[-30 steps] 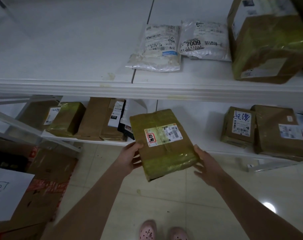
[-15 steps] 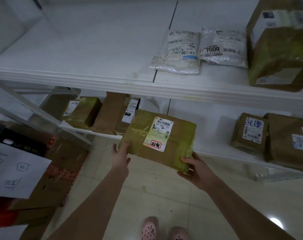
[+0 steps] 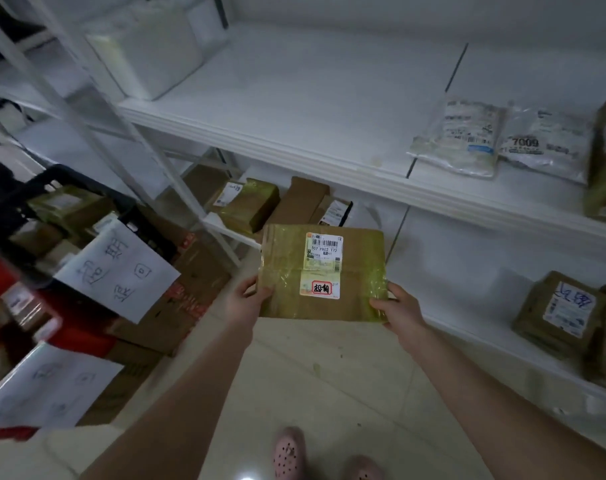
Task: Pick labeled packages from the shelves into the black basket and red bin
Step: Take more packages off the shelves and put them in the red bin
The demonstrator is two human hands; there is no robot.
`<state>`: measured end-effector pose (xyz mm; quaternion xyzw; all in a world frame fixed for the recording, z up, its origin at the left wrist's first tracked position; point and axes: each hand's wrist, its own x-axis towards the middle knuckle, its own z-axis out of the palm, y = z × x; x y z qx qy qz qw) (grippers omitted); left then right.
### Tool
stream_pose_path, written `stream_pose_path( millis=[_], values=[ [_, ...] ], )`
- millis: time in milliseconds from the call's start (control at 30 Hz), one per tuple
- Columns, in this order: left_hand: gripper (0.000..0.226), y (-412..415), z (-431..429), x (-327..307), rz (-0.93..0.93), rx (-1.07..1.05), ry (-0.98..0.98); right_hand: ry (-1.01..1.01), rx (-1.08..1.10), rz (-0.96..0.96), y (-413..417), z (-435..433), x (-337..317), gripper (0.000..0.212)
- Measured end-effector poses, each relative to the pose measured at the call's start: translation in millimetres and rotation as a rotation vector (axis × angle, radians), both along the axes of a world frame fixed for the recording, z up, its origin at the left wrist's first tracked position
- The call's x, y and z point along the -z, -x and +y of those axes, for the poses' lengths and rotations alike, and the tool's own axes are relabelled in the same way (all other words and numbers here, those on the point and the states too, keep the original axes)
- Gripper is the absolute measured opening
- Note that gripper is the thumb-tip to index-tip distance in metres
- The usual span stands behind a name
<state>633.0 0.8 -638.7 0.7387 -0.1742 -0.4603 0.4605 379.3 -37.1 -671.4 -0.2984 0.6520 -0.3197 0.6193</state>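
Observation:
I hold a flat brown taped package (image 3: 287, 275) with a barcode label and a red-stamped sticker in front of me above the floor. My left hand (image 3: 247, 299) grips its left edge and my right hand (image 3: 397, 308) grips its lower right corner. The black basket (image 3: 69, 174) stands at the left with taped packages inside and a handwritten paper sign (image 3: 121, 268) hanging on it. The red bin (image 3: 3, 278) sits lower left, also holding parcels, with another paper sheet (image 3: 48, 389) on its front.
White shelves (image 3: 329, 161) run across the view. Two white bagged parcels (image 3: 461, 140) lie on the upper shelf at right. Brown boxes (image 3: 246, 202) sit on the lower shelf left, more (image 3: 558, 313) at right. A cardboard box (image 3: 177, 303) rests on the floor. My feet show below.
The view has swung left, bringing the black basket and red bin into sight. The package has turned so its label stands upright and has moved left with both hands.

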Motion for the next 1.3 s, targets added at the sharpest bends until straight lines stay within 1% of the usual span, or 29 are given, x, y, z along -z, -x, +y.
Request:
stream_pose_path(
  millis=[100,267,467,533,733,833,933,1033,1167,1300],
  values=[
    [0.037,-28.7,20.7,-6.6,-0.042,-0.039,-0.005,0.015,-0.073,0.035,-31.2,1.6,-12.2,0.057],
    [0.044,-87.5,57.0,-17.6,-0.093,-0.135,-0.042,0.025,-0.221,0.064,-98.7,6.9,-27.4,0.058],
    [0.043,-170.9,97.2,-26.1,-0.149,-0.236,-0.079,0.068,-0.387,0.187,-200.7,13.2,-45.5,0.053],
    [0.041,-205.0,110.5,-30.1,-0.143,-0.275,-0.068,0.078,-0.429,0.215,-243.2,15.6,-51.9,0.049],
    [0.04,-330.8,153.3,-38.3,-0.123,-0.366,-0.062,0.139,-0.596,0.258,-391.4,29.4,-71.1,0.053],
    [0.046,-392.3,180.6,-40.7,-0.168,-0.412,-0.066,0.174,-0.652,0.244,-465.9,44.4,-72.3,0.052],
    [0.061,-448.2,209.0,-40.3,-0.231,-0.465,-0.083,0.187,-0.738,0.228,-533.7,61.9,-68.5,0.043],
    [0.063,-491.2,226.7,-31.5,-0.274,-0.514,-0.153,0.215,-0.843,0.291,-589.6,68.0,-61.7,0.034],
    [0.062,-541.8,231.0,-18.1,-0.287,-0.602,-0.197,0.289,-0.935,0.387,-665.5,62.4,-55.5,0.04],
    [0.061,-608.0,227.1,-8.7,-0.368,-0.678,-0.298,0.381,-1.069,0.386,-752.5,58.3,-40.6,0.049]
  ],
)
